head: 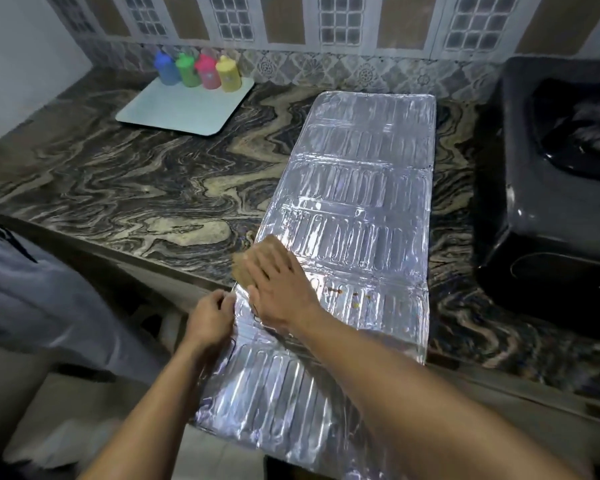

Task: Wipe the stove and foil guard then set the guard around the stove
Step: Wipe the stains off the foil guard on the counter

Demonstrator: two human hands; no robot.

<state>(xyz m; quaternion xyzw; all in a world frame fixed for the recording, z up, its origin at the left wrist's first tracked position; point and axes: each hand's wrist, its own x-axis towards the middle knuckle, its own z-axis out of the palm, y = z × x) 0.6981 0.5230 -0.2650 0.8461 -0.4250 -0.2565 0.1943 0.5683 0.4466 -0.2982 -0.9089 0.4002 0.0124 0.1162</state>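
Observation:
The silver foil guard (361,209) lies flat and unfolded on the marbled counter, and its near end hangs over the front edge. My right hand (281,289) presses a brown cloth (257,258) onto the guard's left side, fingers spread over it. My left hand (210,320) pinches the guard's left edge just beside it. A few orange-brown specks (343,294) dot the foil to the right of my right hand. The black stove (548,202) sits at the right end of the counter, apart from the guard.
A pale tray (187,105) at the back left carries blue, green, pink and yellow bottles (198,72). Patterned tiles line the wall behind. The counter's front edge (125,252) runs diagonally, with grey fabric (39,299) below it at the left.

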